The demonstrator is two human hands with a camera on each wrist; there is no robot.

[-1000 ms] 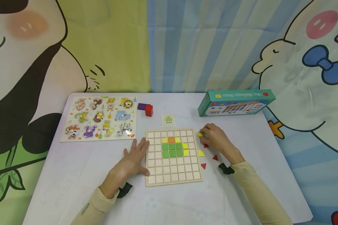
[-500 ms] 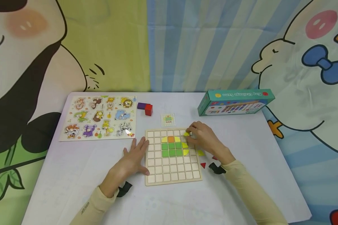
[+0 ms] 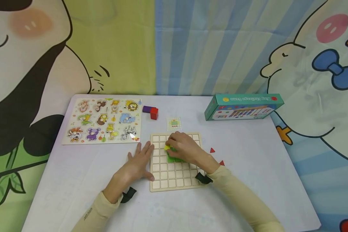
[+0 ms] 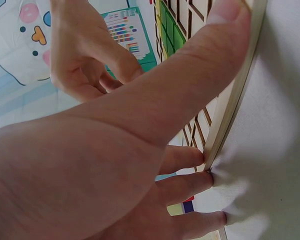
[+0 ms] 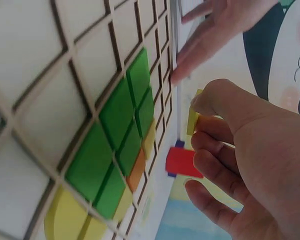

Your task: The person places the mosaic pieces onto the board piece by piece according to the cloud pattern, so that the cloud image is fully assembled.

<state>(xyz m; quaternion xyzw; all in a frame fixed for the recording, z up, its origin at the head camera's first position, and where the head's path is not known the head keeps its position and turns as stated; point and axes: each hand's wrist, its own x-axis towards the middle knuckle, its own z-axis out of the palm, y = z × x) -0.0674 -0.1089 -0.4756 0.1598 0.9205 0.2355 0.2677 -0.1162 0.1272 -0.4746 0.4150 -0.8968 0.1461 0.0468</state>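
Observation:
Flat on the left edge of a wooden grid board (image 3: 168,182), my left hand (image 3: 137,163) lies with fingers spread and thumb on the frame. Over the board's upper-left area, my right hand (image 3: 184,147) pinches a yellow quarter-round tile (image 5: 193,114) between thumb and forefinger, raised off the grid in the right wrist view. Several green square tiles (image 5: 85,162) sit in the cells, with an orange square tile (image 5: 136,170) beside them and yellow rounded tiles (image 5: 64,215) at the side. In the head view the right hand covers most of these tiles.
Two red triangle tiles (image 3: 212,150) lie right of the board. Behind it is a small pattern card (image 3: 174,124). A red block (image 3: 154,113) and purple block (image 3: 147,109), an animal puzzle (image 3: 116,127) and a green game box (image 3: 243,107) stand along the back.
My right hand has carried the yellow tile leftward from beside the board, across it to the upper left of the green tiles. The left hand stays on the board's edge.

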